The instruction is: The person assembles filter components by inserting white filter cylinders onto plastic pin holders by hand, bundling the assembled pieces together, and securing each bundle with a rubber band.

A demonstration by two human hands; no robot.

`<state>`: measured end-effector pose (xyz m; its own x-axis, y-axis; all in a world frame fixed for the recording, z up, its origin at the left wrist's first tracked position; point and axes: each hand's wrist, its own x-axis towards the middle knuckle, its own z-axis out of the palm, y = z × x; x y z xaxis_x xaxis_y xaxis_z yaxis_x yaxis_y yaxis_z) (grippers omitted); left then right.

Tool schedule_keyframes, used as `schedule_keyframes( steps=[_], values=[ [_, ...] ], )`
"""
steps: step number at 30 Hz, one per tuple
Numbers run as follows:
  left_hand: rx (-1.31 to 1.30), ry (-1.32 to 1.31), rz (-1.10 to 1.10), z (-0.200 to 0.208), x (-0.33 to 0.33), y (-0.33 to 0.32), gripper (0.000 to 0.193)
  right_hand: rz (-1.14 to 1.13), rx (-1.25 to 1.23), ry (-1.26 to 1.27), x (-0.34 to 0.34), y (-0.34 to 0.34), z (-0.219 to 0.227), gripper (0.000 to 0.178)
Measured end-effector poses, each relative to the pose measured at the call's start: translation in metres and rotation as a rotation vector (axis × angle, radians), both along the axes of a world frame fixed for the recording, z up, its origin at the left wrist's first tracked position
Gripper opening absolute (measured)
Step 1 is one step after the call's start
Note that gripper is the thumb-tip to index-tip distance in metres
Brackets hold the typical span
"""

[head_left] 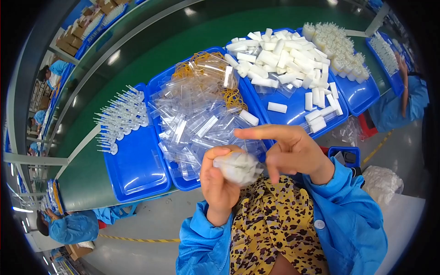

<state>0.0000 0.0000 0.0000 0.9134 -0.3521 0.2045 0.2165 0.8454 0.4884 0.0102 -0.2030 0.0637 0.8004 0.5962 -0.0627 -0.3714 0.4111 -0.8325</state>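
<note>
My left hand (218,187) grips a rounded bundle of white plastic pieces (239,169) with clear film around it, in front of my chest. Just right of the bundle is my right hand (297,149), its index finger stretched out to the left and its other fingers loosely bent and spread. Nothing plainly shows between those fingers. Beyond both hands, a blue tray (187,183) holds a heap of clear plastic sleeves (197,123) and tan rubber bands (204,64). White cylindrical pieces (288,57) are piled in another blue tray (293,103) behind my right hand.
At the left, thin white stemmed parts (121,117) stand in a blue tray (137,178). Bundled white parts (337,50) fill the tray at the far right. The trays rest on a green work surface (87,110). Co-workers in blue (75,227) sit around it. A small blue bin (353,158) is at my right.
</note>
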Motion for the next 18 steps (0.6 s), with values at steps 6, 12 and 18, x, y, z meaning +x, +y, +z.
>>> schedule_keyframes(
  steps=[6,12,18],
  values=[
    [0.923,-0.613,0.76,0.001,0.006,0.001,0.04,-0.559,-0.857,-1.115,0.003,0.037,0.003,0.04],
    [0.322,0.178,0.199,0.019,-0.004,-0.008,0.05,-0.507,-0.592,-0.633,-0.012,0.037,-0.009,0.067],
    [0.759,-0.23,0.411,0.012,0.004,-0.031,0.071,-0.568,-0.464,-0.597,-0.013,0.02,-0.016,0.051]
  ],
)
